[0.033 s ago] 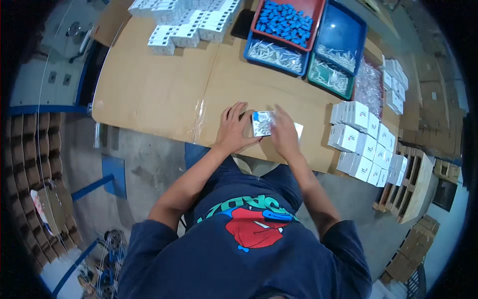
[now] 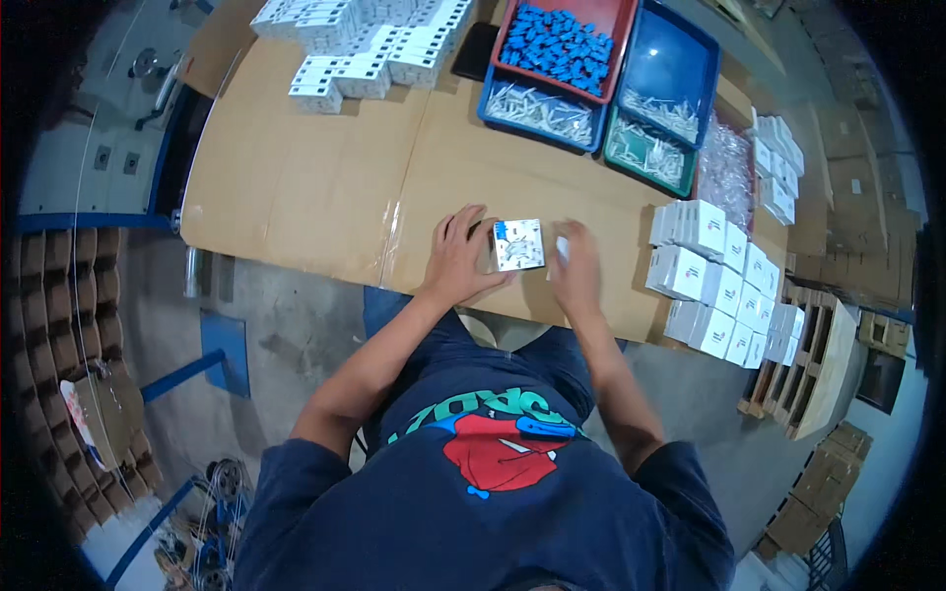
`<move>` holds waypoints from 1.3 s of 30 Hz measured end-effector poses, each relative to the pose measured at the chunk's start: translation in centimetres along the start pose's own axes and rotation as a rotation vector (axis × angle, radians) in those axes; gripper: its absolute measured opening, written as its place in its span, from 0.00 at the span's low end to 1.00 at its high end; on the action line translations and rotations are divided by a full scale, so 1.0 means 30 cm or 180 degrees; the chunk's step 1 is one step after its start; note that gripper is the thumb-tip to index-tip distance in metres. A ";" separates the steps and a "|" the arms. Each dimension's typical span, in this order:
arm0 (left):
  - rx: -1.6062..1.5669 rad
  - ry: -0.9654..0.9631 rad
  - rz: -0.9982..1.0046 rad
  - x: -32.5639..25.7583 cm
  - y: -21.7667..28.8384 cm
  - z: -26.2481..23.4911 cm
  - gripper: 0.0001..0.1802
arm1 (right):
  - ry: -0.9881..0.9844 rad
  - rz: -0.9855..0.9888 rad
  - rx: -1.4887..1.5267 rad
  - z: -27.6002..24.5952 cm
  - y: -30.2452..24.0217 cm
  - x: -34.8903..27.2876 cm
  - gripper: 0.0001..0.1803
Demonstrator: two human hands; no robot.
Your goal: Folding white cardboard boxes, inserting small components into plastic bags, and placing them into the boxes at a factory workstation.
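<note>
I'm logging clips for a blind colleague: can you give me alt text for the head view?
Seen from above, a person's left hand and right hand hold a small white box on a cardboard-covered table. Stacks of white boxes sit to the right; trays of blue parts and clear parts lie beyond.

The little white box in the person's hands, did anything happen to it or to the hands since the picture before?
Nothing visibly changed. The left hand is against the side of the small white box on the cardboard-covered table, and the right hand is by its other side, just as before. The stacks of white boxes and the trays lie the same.
</note>
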State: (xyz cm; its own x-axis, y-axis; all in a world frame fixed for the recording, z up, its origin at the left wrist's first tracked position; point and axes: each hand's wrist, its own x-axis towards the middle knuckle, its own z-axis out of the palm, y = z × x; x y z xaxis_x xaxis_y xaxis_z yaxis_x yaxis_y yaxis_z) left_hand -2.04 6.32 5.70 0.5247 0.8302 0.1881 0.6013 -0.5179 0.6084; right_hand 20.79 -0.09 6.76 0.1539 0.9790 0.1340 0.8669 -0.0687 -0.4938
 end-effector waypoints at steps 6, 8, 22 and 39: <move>-0.2814 0.0076 -0.0591 0.007 -0.034 0.069 0.55 | -0.0095 0.1751 -0.0483 -0.081 0.063 -0.105 0.33; -0.4493 0.0090 -0.1436 0.009 0.031 0.024 0.54 | 0.0151 0.1744 0.0237 -0.062 0.091 -0.106 0.33; -0.6008 -0.0538 -0.2249 0.055 0.213 -0.105 0.28 | -0.0234 0.1495 0.5556 -0.336 -0.059 -0.002 0.32; -0.6389 -0.0577 -0.1928 0.056 0.293 -0.107 0.32 | -0.0180 0.0246 0.1838 -0.347 -0.238 -0.015 0.43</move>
State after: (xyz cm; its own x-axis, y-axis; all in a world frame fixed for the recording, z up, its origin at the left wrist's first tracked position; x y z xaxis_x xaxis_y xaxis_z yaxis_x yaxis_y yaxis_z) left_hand 2.20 3.82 13.84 0.6730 0.6807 -0.2894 -0.5763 0.7278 0.3717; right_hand 19.46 -2.03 19.16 0.1670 0.9851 0.0407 0.4528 -0.0400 -0.8907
